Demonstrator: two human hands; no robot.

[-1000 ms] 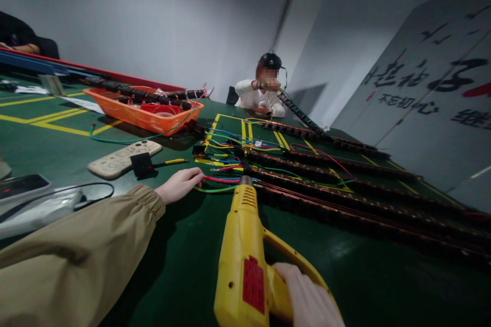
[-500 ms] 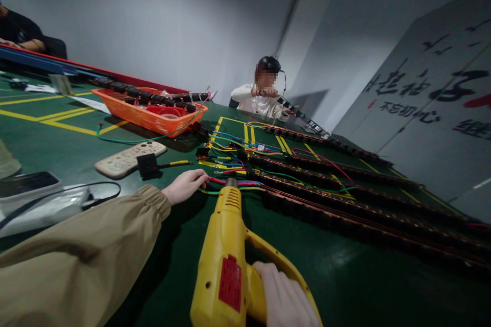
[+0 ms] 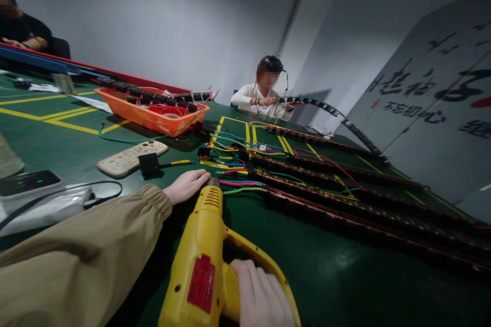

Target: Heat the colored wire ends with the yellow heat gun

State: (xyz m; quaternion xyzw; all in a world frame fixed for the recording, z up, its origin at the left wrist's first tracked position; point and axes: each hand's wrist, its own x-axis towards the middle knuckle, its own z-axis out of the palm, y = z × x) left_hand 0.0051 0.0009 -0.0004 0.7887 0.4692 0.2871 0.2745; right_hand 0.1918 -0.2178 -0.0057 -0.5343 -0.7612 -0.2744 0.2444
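My right hand point(image 3: 263, 294) is wrapped round the handle of a yellow heat gun point(image 3: 195, 245). Its metal nozzle point(image 3: 213, 182) points away from me, close to the fingertips of my left hand point(image 3: 187, 185). With fingers pinched together, that hand holds the end of the red wire point(image 3: 233, 183); the heat gun's nozzle partly hides the grip. Blue and green-yellow wires point(image 3: 243, 189) run beside the red one into the nearest long, dark copper-edged strip point(image 3: 326, 217) on the green table.
Several more strips point(image 3: 383, 179) lie to the right. An orange basket point(image 3: 153, 120) of parts stands behind my left hand, near a beige remote-like panel point(image 3: 123, 159) and a black square piece point(image 3: 149, 165). A white power strip point(image 3: 46, 209) is at left. Across the table, a person point(image 3: 264, 94) handles a curved strip.
The heat gun in my right hand has moved left, its nozzle coming nearer my left fingertips. My left hand stays nearly still. The person opposite has raised their strip into an arch.
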